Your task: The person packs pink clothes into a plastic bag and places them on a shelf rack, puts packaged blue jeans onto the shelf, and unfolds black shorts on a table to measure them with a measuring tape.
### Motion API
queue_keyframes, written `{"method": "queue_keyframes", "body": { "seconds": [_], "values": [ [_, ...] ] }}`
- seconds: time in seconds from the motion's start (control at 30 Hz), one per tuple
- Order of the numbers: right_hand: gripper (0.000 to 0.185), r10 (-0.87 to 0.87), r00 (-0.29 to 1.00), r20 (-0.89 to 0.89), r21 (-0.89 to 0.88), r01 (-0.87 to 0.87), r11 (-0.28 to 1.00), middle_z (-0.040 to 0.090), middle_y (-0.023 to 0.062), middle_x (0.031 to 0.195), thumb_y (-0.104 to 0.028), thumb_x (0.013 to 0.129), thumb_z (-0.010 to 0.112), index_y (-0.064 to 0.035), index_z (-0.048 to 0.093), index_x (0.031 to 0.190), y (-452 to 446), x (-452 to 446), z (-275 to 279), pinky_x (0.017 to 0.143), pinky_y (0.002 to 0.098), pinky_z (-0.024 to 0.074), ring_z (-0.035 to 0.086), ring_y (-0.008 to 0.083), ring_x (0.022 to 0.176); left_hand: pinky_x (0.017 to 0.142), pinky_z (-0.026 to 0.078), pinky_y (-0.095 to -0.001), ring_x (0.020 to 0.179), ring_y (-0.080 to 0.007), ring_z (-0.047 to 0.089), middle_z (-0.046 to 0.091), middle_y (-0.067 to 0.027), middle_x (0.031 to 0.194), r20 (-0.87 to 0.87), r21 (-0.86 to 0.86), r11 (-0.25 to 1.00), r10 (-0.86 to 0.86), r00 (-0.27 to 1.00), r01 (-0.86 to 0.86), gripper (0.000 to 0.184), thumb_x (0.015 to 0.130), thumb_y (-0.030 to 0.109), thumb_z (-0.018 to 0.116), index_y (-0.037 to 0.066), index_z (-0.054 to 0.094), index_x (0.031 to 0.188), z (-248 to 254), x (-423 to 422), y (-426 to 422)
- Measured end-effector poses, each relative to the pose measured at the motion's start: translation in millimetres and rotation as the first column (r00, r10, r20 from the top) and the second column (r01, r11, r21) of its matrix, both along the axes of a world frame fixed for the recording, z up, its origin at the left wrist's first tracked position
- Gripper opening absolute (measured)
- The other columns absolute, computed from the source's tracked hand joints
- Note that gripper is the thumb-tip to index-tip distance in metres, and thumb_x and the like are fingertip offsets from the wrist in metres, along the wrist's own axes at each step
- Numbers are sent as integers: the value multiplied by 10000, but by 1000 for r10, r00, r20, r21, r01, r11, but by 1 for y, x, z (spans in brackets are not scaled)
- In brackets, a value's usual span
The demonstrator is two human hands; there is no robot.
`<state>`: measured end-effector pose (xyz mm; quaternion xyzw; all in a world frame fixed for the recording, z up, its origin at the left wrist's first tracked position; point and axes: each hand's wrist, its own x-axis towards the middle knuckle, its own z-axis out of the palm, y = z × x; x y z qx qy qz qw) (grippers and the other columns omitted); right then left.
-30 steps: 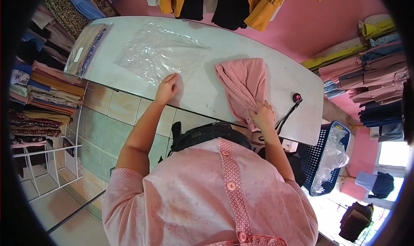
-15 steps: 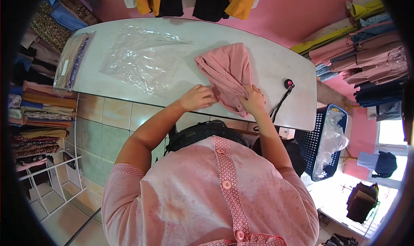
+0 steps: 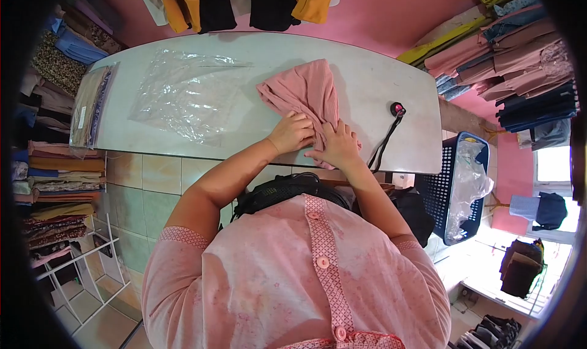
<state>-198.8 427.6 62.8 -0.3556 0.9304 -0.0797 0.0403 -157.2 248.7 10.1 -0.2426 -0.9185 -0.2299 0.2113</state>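
Observation:
A pink cloth (image 3: 306, 89) lies bunched on the pale table (image 3: 379, 92), its wide part away from me and its narrow end at the front edge. My left hand (image 3: 293, 132) grips the cloth's left side with curled fingers. Beside it, my right hand (image 3: 340, 146) lies on the narrow end with its fingers a little apart, pressing the fabric; whether it pinches any is unclear. Left of the cloth is a flat clear plastic bag (image 3: 183, 98).
Packed folded fabric (image 3: 92, 107) sits at the table's left end. A black strapped object (image 3: 397, 109) lies on the right. A blue basket (image 3: 452, 190) with plastic stands beyond the right edge. Clothes hang (image 3: 217, 9) behind the table and on both sides.
My left hand has moved right from beside the plastic bag onto the pink cloth and closed on it. The cloth is more bunched, and my right hand has stayed on its narrow end.

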Motion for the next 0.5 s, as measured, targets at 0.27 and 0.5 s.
{"method": "queue_keyframes", "body": {
  "seconds": [0.27, 0.5],
  "values": [
    [569, -136, 984, 112, 37, 133, 990, 514, 182, 1095, -371, 650, 724, -111, 502, 1103, -4, -7, -10, 830, 516, 420, 510, 360, 1028, 800, 400, -353, 896, -189, 532, 584, 10, 869, 13, 178, 979, 95, 995, -96, 192, 696, 220, 699, 133, 651, 860, 16, 14, -20],
    [546, -105, 975, 195, -24, 111, 993, 540, 184, 1041, -308, 641, 714, -109, 515, 1109, 8, -25, -18, 792, 525, 445, 542, 385, 978, 967, 356, -463, 1165, -356, 435, 503, -158, 1222, 162, 37, 616, 773, 613, -787, 568, 721, 185, 675, 47, 469, 1232, -7, 89, -143]
  ]
}}
